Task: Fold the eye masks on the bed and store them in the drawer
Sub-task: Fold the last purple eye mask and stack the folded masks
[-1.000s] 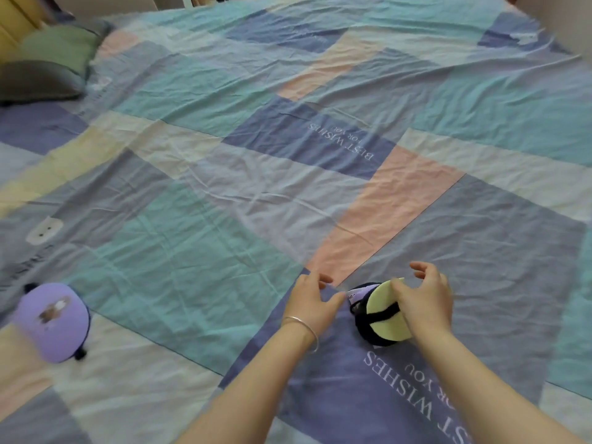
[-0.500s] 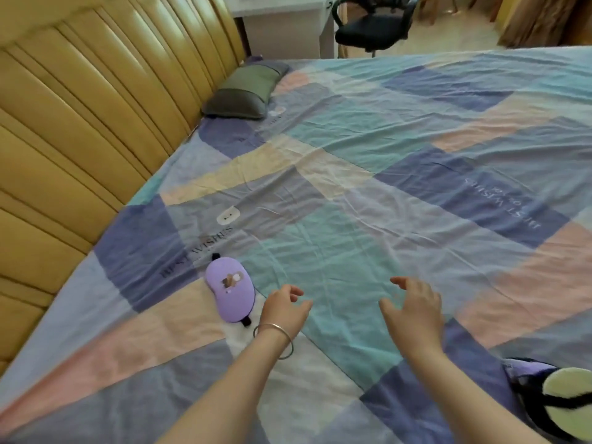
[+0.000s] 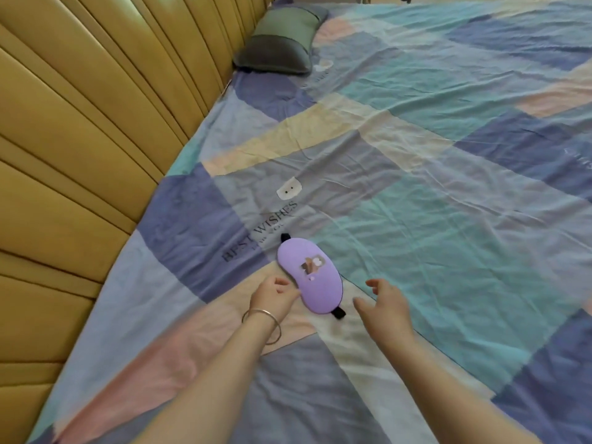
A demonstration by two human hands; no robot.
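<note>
Purple eye mask is lying flat on the bed, near the headboard side. Left hand is touching its near-left edge, fingers loosely curled; right hand is hovering just right, fingers spread, empty. Best pinching both ends, folding evenly.

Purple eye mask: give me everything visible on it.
The purple eye mask lies flat and unfolded on the patchwork bedsheet, long axis running diagonally. Soft, padded-looking lilac fabric with a small cartoon print near its centre. Black strap ends poke out at both tips. The left hand touches or nearly touches its near-left edge; the right hand hovers apart, fingers spread. Neither has a grip on it.
</note>
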